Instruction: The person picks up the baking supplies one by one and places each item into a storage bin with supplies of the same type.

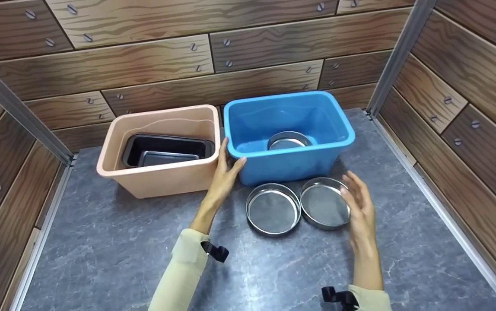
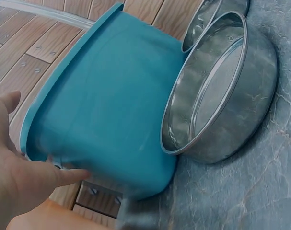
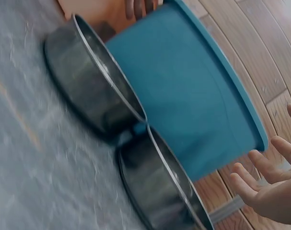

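My left hand [image 1: 223, 175] reaches between the two bins, its fingers by the left front corner of the blue bin [image 1: 289, 166]. Whether it touches that rim, I cannot tell. A round metal cake pan [image 1: 289, 139] lies inside the blue bin. In front of this bin, two more round pans sit side by side on the floor: a left pan [image 1: 273, 211] and a right pan [image 1: 323, 203]. My right hand [image 1: 360, 209] hovers at the right pan's right side with fingers apart, holding nothing; the right wrist view shows these fingers [image 3: 267, 165] away from both pans.
A peach bin [image 1: 174, 181] stands left of the blue one, holding a dark rectangular loaf pan [image 1: 168, 149]. Wood-patterned panels [image 1: 269, 54] enclose the grey marbled surface [image 1: 114, 250] at the back and both sides, with metal strips along the edges.
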Demonstrator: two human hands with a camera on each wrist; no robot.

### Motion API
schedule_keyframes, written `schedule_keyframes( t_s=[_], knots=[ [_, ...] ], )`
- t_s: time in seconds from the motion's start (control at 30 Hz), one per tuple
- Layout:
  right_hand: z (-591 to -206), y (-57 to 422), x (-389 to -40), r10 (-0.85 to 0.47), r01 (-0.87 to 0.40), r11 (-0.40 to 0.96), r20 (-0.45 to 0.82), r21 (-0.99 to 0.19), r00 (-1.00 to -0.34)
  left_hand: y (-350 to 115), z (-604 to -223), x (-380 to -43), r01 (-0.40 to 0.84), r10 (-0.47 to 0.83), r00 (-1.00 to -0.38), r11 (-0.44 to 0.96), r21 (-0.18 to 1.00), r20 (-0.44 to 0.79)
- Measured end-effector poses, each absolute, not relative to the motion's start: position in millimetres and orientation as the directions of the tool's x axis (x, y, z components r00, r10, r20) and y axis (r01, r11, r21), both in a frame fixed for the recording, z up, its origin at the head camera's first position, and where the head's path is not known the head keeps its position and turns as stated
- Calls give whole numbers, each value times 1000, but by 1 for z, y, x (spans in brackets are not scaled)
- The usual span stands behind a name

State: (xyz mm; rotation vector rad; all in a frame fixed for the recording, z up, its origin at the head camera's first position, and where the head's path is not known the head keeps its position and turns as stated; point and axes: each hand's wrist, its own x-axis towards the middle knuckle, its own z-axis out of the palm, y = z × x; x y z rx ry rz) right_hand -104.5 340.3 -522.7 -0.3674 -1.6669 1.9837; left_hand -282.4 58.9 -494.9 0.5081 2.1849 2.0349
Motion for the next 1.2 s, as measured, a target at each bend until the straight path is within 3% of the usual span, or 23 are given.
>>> schedule_keyframes(
  t_s=[0.77, 0.97, 1.2],
  knots=[
    [-567, 369, -89, 652, 4, -127, -87, -992, -754, 78, -494, -292, 146, 205, -969, 40, 988, 135],
    [-577, 369, -87, 626, 95, -112, -144, -989, -766, 80, -499, -296, 150, 200, -969, 21, 988, 143],
    [-582, 369, -88, 599, 105, -74, -129, -992, -790, 80, -501, -299, 154, 190, -970, 15, 988, 148]
  ],
)
